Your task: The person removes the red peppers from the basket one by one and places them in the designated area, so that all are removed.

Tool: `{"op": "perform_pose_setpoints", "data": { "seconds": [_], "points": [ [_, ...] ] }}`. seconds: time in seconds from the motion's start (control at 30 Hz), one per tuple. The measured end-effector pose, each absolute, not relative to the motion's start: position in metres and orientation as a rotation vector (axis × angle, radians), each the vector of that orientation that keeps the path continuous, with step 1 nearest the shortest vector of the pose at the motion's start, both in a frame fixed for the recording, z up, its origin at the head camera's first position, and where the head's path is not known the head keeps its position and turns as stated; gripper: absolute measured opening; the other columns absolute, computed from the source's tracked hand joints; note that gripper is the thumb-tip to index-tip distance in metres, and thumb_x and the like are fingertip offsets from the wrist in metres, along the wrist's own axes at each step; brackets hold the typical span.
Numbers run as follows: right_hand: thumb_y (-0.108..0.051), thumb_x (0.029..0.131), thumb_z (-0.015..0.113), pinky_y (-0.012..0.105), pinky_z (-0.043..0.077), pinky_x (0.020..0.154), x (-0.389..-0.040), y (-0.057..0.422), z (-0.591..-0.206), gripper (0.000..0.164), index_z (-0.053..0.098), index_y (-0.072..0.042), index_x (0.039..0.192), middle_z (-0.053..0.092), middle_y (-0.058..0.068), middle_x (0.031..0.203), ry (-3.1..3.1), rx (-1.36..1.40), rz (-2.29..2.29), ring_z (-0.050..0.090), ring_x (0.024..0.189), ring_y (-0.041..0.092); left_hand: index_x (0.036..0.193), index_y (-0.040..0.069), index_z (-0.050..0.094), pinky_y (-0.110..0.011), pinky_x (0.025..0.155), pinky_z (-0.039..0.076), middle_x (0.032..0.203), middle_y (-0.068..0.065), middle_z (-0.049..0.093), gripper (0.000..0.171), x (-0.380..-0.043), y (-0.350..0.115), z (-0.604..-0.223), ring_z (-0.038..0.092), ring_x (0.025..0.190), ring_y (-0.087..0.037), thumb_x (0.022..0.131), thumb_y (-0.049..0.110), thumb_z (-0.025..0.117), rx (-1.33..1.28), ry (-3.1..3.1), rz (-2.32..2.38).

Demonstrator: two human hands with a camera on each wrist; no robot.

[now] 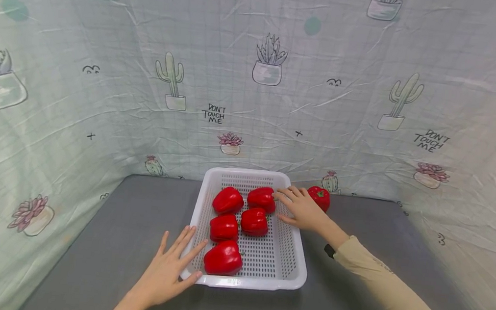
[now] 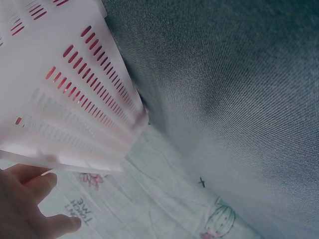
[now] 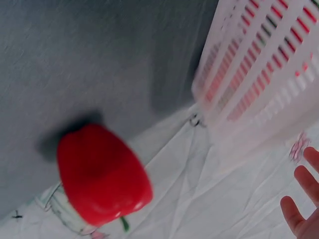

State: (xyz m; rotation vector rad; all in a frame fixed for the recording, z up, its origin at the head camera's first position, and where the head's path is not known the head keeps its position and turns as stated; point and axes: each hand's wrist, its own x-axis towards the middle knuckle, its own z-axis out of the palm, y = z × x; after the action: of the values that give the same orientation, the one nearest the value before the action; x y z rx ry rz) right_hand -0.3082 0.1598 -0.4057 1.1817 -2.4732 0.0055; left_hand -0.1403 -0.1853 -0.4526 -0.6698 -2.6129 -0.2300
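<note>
A white perforated plastic basket [image 1: 294, 270] sits on the grey table with several red bell peppers [image 1: 223, 257] in it. My left hand [image 1: 168, 268] rests at the basket's front left rim, fingers spread and straight over the edge. Over the right rim reaches my right hand [image 1: 304, 210], its fingers extended toward the pepper [image 1: 262, 198] at the back right of the basket. Outside the basket, just beyond the right hand, one more red bell pepper [image 1: 320, 198] lies on the table; the right wrist view shows this pepper [image 3: 102, 174] with a green stem, apart from the fingers.
Grey table surface [image 1: 112, 241] extends to both sides of the basket. A pale cloth [image 1: 219, 74] printed with cacti and potted plants hangs behind the table and along its sides.
</note>
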Motion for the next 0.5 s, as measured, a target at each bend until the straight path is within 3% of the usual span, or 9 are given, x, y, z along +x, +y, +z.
{"op": "perform_pose_setpoints", "data": {
  "seconds": [0.5],
  "points": [
    [-0.050, 0.071, 0.066, 0.051, 0.028, 0.102, -0.302, 0.126, -0.412, 0.077, 0.039, -0.017, 0.135, 0.044, 0.006, 0.135, -2.569, 1.378, -0.119, 0.039, 0.121, 0.024, 0.135, 0.027, 0.039, -0.036, 0.105, -0.024, 0.144, -0.011, 0.032, 0.065, -0.139, -0.186, -0.451, 0.023, 0.134, -0.027, 0.076, 0.047, 0.059, -0.655, -2.655, -0.228]
  ]
}}
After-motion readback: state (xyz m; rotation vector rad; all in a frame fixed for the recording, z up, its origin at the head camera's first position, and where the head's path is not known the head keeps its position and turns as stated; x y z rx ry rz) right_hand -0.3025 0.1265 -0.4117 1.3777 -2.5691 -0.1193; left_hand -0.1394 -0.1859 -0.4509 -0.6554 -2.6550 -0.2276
